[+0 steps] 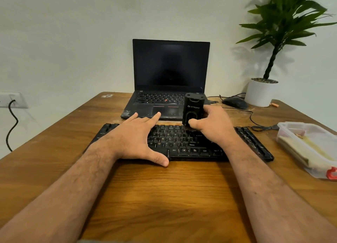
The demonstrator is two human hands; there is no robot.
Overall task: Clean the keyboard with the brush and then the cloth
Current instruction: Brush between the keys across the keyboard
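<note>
My right hand (215,124) has its grip closed around the black, blocky plastic brush (193,108), thumb across its front face, holding it upright with its lower end down on the upper key rows of the flat black keyboard (191,144). My left hand (135,139) lies open and flat on the left half of that keyboard, fingers spread, thumb hanging over the near edge; it holds nothing. The keyboard lies crosswise in front of me on the brown wood-grain desk (164,197), whose near part is bare and glossy, with pale scuffs further back.

Just behind the keyboard stands an open black laptop (170,75), its screen dark, with a worn whitish patch at its front left corner. To its right a black corded mouse (235,102) rests on the desk, its cable trailing toward the keyboard's right end. Beyond the mouse a white round pot (259,94) carries a tall green leafy plant (286,24) against the plain pale wall (73,33). At the desk's right edge sits a clear plastic box (310,146) with a red clasp, folded pale yellowish cloth (308,150) inside. On the left wall a white socket (12,99) feeds a black cable (12,126) that hangs downward.
</note>
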